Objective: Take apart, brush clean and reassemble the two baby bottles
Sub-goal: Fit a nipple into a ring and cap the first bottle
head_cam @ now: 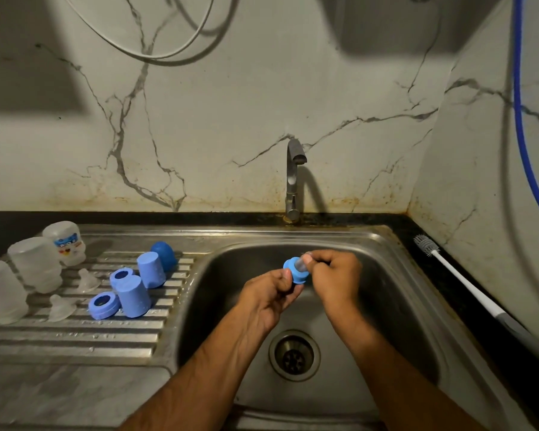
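Observation:
Over the steel sink, my left hand holds a blue screw ring. My right hand pinches a clear teat that sticks out of that ring. On the ribbed drainer to the left stand three frosted bottle bodies upside down. Beside them are two blue rings, two blue caps, a darker blue cap and two clear teats.
A bottle brush with a white handle lies on the black counter right of the sink. The tap stands behind the basin with no water running. The drain is below my hands. A blue hose hangs on the right wall.

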Action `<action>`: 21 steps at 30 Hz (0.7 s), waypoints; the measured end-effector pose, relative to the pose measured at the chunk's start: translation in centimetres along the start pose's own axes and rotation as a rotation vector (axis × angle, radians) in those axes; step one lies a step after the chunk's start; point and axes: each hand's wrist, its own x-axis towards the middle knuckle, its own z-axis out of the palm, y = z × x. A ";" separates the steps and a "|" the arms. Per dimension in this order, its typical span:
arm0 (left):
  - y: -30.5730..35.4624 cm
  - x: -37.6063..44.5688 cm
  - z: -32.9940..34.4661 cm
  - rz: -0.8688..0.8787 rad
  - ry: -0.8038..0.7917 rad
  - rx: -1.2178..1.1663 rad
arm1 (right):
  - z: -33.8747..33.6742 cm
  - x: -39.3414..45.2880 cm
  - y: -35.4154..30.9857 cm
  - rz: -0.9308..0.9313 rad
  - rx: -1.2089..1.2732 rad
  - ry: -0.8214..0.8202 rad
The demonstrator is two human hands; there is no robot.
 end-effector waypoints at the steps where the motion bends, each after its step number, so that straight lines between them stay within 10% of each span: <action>1: -0.1 -0.1 0.2 0.003 0.004 0.008 | 0.0 0.1 0.1 0.061 0.050 0.016; 21: 0.4 0.8 -1.3 0.094 0.039 0.170 | -1.4 -0.8 -0.6 -0.181 -0.263 -0.343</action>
